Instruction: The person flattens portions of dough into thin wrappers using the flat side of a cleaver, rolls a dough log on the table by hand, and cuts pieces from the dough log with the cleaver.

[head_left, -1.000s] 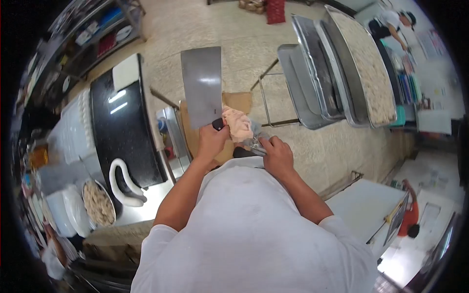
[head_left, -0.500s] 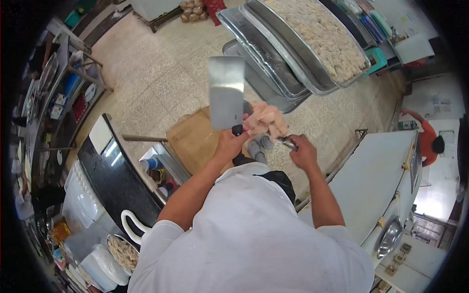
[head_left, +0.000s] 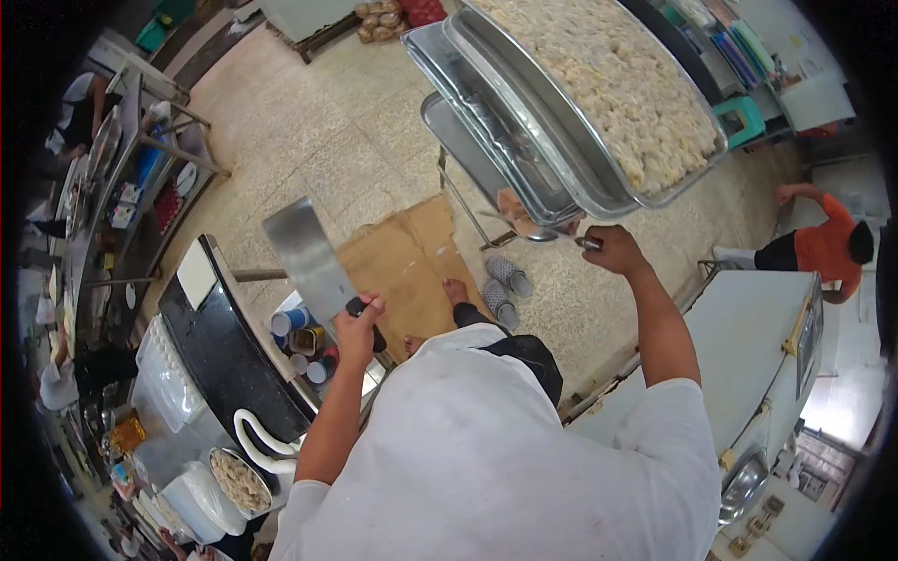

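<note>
My left hand (head_left: 358, 325) is wrapped round the black handle of a cleaver (head_left: 304, 257), whose broad rectangular blade points up and to the left. Out to the right, my right hand (head_left: 615, 250) grips a metal utensil (head_left: 541, 233) with a shiny, rounded head; its exact kind is blurred. A pinkish lump like raw meat (head_left: 514, 207) shows at that head, beside the lower edge of the stacked trays. The top metal tray (head_left: 647, 198) holds a thick layer of pale, lumpy food (head_left: 622, 84).
A black countertop (head_left: 224, 346) stands at left, with several jars (head_left: 290, 323) beside it. Flattened cardboard (head_left: 398, 257) lies underfoot near grey slippers (head_left: 500, 290). A white chest (head_left: 720, 355) stands at right; a person in orange (head_left: 828, 238) is beyond it. Another person (head_left: 86, 103) is at far left.
My hands have moved apart: the left one went left with the cleaver, now tilted. The right one moved up and right with the utensil, and the pink lump is now by the trays.
</note>
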{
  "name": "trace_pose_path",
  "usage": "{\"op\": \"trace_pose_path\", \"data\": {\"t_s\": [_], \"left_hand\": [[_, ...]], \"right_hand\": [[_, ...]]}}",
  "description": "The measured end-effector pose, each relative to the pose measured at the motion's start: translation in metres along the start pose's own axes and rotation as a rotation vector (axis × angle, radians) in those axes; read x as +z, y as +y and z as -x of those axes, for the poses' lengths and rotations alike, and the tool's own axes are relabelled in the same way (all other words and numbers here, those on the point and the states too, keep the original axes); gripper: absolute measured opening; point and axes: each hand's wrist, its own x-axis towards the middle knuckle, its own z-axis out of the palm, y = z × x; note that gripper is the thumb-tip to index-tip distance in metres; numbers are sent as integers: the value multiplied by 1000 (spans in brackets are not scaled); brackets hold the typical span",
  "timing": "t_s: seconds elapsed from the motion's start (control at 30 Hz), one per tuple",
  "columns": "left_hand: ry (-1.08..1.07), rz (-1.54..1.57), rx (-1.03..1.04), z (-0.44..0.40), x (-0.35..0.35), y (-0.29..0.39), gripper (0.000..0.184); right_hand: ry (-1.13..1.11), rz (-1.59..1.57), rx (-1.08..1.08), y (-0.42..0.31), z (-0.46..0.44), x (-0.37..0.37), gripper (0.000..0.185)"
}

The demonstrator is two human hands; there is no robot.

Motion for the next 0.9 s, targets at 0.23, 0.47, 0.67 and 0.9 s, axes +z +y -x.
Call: {"op": "trace_pose_path", "data": {"t_s": [0.23,0.47,0.67,0.9], "left_hand": [[168,-64,25,24,-11,-6,12],[198,78,-75,11,-4,-6,25],[86,84,-167,24,-22,30,38],[23,16,-60,65,-60,48,37]], "right_hand": [[35,-94,-22,0,-7,25,37],[138,-317,-145,-49,-7,58,45],[-42,-657,-62,-127,14,99,40],[-220,-1390,73,-248,-6,119,27]]}}
